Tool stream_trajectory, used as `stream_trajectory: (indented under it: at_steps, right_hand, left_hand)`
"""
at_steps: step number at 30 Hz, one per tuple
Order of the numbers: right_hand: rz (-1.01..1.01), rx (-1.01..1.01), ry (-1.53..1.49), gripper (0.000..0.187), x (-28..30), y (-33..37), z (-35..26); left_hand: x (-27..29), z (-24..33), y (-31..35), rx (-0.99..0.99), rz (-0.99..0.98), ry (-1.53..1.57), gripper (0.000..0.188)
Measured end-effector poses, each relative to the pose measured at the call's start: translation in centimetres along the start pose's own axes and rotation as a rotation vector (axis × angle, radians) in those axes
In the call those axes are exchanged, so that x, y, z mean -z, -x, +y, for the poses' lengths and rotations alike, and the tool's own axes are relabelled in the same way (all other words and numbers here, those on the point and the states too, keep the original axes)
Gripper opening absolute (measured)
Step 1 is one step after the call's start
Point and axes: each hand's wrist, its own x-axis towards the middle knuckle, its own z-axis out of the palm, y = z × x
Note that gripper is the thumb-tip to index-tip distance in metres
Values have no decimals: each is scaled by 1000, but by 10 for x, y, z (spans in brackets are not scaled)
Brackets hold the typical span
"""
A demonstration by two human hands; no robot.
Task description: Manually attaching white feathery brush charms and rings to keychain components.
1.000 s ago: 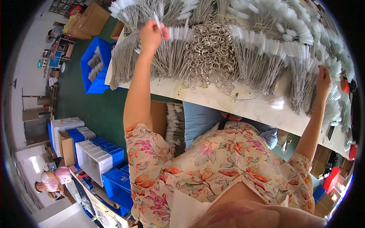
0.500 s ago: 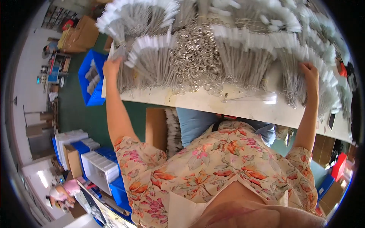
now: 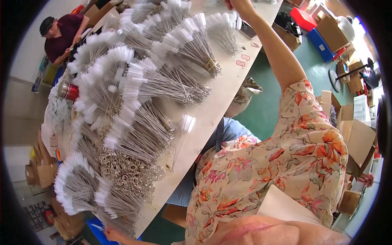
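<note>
Bundles of thin wire brushes with white bristle heads (image 3: 134,126) cover the tabletop (image 3: 192,134). Among them is a heap of loose silvery metal rings (image 3: 126,173). My left hand (image 3: 113,234) is at the lower edge of the view, beside the end brush bundle (image 3: 122,204). Its fingers look curled in, but what is in them is hidden. Stretched far out to the right, my right hand (image 3: 237,4) is cut by the top edge, past a fanned brush bundle (image 3: 224,30). Its fingers are mostly out of view.
A red and silver canister (image 3: 68,90) stands among the brushes. Orange-handled scissors (image 3: 58,155) lie at the far edge. Across the table is a person in a dark cap (image 3: 67,34). A blue bin (image 3: 98,230) sits below the left end; cardboard boxes (image 3: 355,139) stand behind me.
My view has turned to the right, so the table now slants. My right hand has moved off the brush bundles toward the table's right end. My left hand remains near the left end.
</note>
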Motion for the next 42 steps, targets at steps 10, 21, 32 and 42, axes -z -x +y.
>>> stream_trajectory:
  at_steps: [10, 21, 32, 42]
  right_hand:
    - [129, -489, 1004, 46, 56, 12, 148]
    - [123, -126, 749, 32, 22, -2, 128]
    - [-812, -68, -729, 26, -122, 135, -110]
    - [-942, -61, -672, 29, -175, 237, -123]
  left_hand:
    - [13, 177, 59, -383, 147, 207, 28]
    - [-24, 323, 179, 81, -459, 919, 27]
    - [-22, 476, 294, -372, -793, 1199, 24]
    - [-40, 473, 303, -666, -59, 1258, 7]
